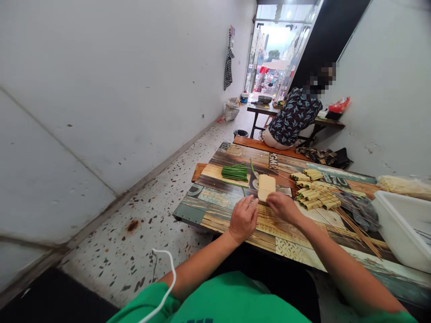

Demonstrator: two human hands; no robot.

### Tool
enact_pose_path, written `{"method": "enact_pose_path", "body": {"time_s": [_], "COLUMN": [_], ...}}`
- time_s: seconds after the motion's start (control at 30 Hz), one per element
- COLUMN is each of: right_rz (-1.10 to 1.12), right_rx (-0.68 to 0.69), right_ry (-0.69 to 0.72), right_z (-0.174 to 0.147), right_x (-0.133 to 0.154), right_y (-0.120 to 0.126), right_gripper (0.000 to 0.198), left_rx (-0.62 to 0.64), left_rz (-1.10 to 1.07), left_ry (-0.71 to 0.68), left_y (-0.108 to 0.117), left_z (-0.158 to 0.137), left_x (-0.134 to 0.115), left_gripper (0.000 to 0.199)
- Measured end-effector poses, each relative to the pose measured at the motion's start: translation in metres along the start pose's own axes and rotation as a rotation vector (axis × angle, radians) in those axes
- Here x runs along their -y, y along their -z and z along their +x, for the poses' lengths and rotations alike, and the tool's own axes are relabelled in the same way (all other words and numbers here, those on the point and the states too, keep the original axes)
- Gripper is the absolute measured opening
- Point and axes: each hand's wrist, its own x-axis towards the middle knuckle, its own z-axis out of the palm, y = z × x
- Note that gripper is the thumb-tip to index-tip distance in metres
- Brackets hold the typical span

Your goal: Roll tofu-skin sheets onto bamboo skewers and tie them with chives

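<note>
A small stack of pale yellow tofu-skin sheets (267, 185) lies on the patterned wooden table in front of me. My left hand (243, 219) is at its near left corner, fingers stretched forward and fairly close together. At the near right edge, my right hand (283, 207) has its fingertips closed on the edge of a sheet. Left of the stack, a bundle of cut green chives (235, 172) rests on a board. Finished tofu-skin rolls with green filling (309, 197) are piled to the right, some on skewers.
Loose bamboo skewers (362, 233) and a crumpled grey plastic bag (358, 208) lie right of the rolls. A white plastic tub (392, 224) stands at the table's right end. Beyond the table (215, 211), a person in a leaf-patterned shirt (296, 116) sits on a bench.
</note>
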Motion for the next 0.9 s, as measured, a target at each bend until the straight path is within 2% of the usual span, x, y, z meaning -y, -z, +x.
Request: {"method": "enact_pose_path", "body": {"time_s": [0.07, 0.13, 0.23, 0.3, 0.43, 0.53, 0.73, 0.83, 0.9], "right_rz": [0.091, 0.111, 0.006, -0.081, -0.297, -0.374, -0.425, -0.443, -0.449], "right_rx": [0.103, 0.106, 0.065, 0.103, 0.223, 0.261, 0.294, 0.275, 0.256], "right_ry": [0.072, 0.022, -0.122, -0.150, -0.136, -0.141, -0.102, -0.093, -0.082], "right_z": [-0.016, -0.016, 0.017, 0.052, 0.115, 0.141, 0.158, 0.158, 0.155], "right_x": [0.008, 0.007, -0.003, -0.003, 0.015, 0.028, 0.026, 0.024, 0.024], "right_y": [-0.002, -0.001, 0.003, 0.001, -0.013, -0.027, -0.040, -0.034, -0.027], "right_gripper": [0.029, 0.028, 0.025, 0.024, 0.026, 0.025, 0.028, 0.026, 0.026], "left_rx": [0.081, 0.216, 0.367, 0.399, 0.379, 0.355, 0.339, 0.281, 0.209], "left_rz": [0.012, 0.026, 0.053, 0.060, 0.041, 0.034, 0.032, -0.007, -0.016], "left_ry": [-0.101, -0.187, -0.248, -0.276, -0.320, -0.336, -0.353, -0.339, -0.281], "left_y": [0.001, 0.001, -0.001, -0.003, -0.006, -0.008, -0.006, 0.002, 0.009], "left_z": [0.001, 0.002, 0.004, 0.004, 0.002, 0.001, 0.002, 0.004, 0.008], "left_x": [-0.003, -0.005, -0.005, -0.004, -0.002, 0.000, -0.004, -0.005, 0.003], "left_gripper": [0.028, 0.021, 0.019, 0.019, 0.023, 0.025, 0.026, 0.023, 0.023]}}
